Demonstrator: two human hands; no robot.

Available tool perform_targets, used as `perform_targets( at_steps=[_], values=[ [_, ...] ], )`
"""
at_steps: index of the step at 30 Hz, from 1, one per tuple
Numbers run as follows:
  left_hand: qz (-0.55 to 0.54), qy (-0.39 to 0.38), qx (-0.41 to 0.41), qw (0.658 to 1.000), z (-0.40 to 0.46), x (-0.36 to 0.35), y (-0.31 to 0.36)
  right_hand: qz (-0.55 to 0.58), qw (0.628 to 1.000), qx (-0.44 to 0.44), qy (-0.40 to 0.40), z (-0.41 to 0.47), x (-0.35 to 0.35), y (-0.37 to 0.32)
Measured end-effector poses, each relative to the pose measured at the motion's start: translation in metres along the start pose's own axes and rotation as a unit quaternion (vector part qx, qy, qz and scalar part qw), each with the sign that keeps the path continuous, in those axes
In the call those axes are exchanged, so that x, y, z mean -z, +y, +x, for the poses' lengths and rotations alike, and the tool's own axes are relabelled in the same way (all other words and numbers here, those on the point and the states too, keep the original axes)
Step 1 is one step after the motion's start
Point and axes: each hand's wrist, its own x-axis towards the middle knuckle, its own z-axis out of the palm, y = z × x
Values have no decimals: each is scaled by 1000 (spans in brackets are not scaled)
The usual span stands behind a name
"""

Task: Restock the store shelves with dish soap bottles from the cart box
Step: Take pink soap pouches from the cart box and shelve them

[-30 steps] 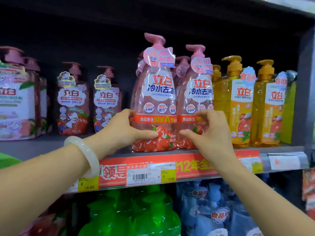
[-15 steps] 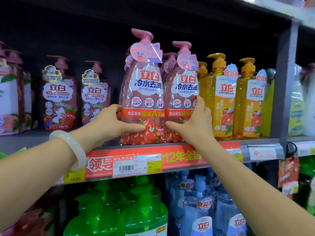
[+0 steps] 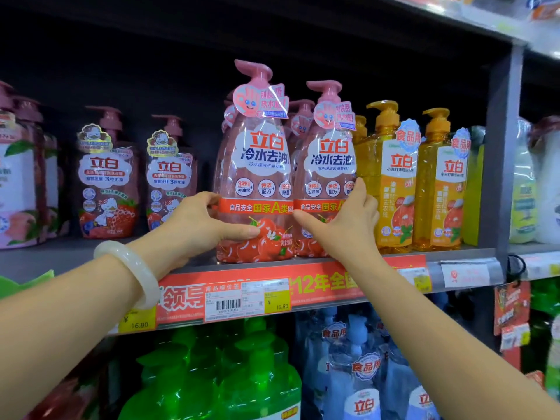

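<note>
1. Two pink pump bottles stand upright side by side at the front edge of the shelf [image 3: 200, 263], in the middle of the frame: the left pink bottle [image 3: 257, 165] and the right pink bottle [image 3: 328, 165], their sides touching or very nearly so.
2. The left hand [image 3: 194, 221] is wrapped around the lower left flank of the left pink bottle, thumb laid across its front over the red fruit print, fingers [image 3: 206, 198] curled round the side; it has hold of that bottle.
3. The right hand [image 3: 348, 222] lies against the lower right of the right pink bottle, fingers spread and partly open, thumb pointing left across the label; a press more than a full grasp, I judge.
4. Long axis of both bottles is vertical, pumps at the top.
5. The yellow bottles [image 3: 391, 177] stand just beside the right hand, towards the right of the frame, so any nudge rightward has little room; the open shelf lies to the left, on the left hand's side.
6. The cart box is not in view.
</note>
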Motion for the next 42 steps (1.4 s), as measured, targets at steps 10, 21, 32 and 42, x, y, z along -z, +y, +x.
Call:
perform_targets(
  at_steps=[10,21,32,42],
  values=[
    [1,14,0,1000,1,1,-2,-18,999,-48,10,5,0,-13],
    [31,10,-5,999,2,2,-7,-80,994,-70,20,5,2,-23],
    [34,2,-20,999,5,5,-9,-68,996,-60,15,4,11,-18],
    [33,-7,-17,999,5,2,-8,-65,997,-47,-6,4,13,-14]
  ],
)
